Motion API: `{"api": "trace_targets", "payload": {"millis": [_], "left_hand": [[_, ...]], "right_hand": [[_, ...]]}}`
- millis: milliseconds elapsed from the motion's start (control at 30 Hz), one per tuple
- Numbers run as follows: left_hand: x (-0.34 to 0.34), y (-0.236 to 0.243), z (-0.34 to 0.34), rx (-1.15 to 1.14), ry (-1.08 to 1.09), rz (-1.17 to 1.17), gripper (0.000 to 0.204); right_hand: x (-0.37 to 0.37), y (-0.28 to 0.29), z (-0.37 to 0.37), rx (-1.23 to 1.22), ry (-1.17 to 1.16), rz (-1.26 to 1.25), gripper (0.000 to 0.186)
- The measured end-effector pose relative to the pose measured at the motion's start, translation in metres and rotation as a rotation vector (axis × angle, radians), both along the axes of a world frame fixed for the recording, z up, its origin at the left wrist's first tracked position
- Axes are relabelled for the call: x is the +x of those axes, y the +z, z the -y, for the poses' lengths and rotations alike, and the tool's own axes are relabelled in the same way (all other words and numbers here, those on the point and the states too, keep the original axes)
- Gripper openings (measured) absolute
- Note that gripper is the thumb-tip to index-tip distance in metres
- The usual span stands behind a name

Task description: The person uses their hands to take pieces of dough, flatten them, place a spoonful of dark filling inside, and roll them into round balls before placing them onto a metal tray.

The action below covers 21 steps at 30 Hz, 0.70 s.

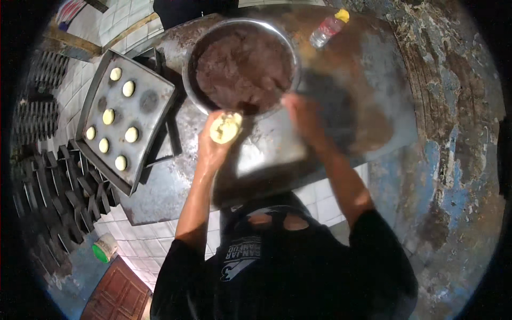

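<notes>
Black shirt (320, 261): nearest, lower centre.
Left hand (210, 141): grasping pale dough.
Pale dough (226, 128): cradled against curled fingers, beside bowl (188, 80).
Right hand (304, 116): blurred near bowl rim, grip impossible to tell.

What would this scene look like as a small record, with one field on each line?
Left hand: holds pale dough piece
Bowl: round, metal, containing dark brown mass
Right hand: blurred, near bowl's rim; grip unclear
Tray: left of bowl, bearing seven pale dough balls
Bottle: clear, yellow top, right of bowl
Surface: worn table
</notes>
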State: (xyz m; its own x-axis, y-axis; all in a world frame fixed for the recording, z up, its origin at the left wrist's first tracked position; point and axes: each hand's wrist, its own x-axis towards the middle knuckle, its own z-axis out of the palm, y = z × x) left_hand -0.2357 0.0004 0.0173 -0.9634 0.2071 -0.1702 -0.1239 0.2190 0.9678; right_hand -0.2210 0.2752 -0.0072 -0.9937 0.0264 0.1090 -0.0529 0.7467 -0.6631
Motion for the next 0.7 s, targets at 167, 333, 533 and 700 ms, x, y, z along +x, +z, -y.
{"api": "trace_targets", "payload": {"millis": [167, 333, 533, 700], "left_hand": [[-0.041, -0.004, -0.015, -0.042, -0.019, -0.124, 0.051], [-0.039, -0.039, 0.014, -0.194, 0.102, -0.238, 0.05], [-0.031, -0.051, 0.0, -0.026, 0.293, -0.195, 0.057], [-0.002, -0.036, -0.001, -0.437, 0.238, -0.218, 0.05]], "right_hand": [[-0.074, -0.025, -0.018, 0.437, 0.05, 0.203, 0.022], [-0.086, 0.016, 0.005, 0.034, 0.209, 0.368, 0.03], [-0.035, 0.031, 0.076, -0.427, 0.23, 0.422, 0.024], [0.05, 0.02, 0.1, 0.25, 0.326, -0.244, 0.022]]}}
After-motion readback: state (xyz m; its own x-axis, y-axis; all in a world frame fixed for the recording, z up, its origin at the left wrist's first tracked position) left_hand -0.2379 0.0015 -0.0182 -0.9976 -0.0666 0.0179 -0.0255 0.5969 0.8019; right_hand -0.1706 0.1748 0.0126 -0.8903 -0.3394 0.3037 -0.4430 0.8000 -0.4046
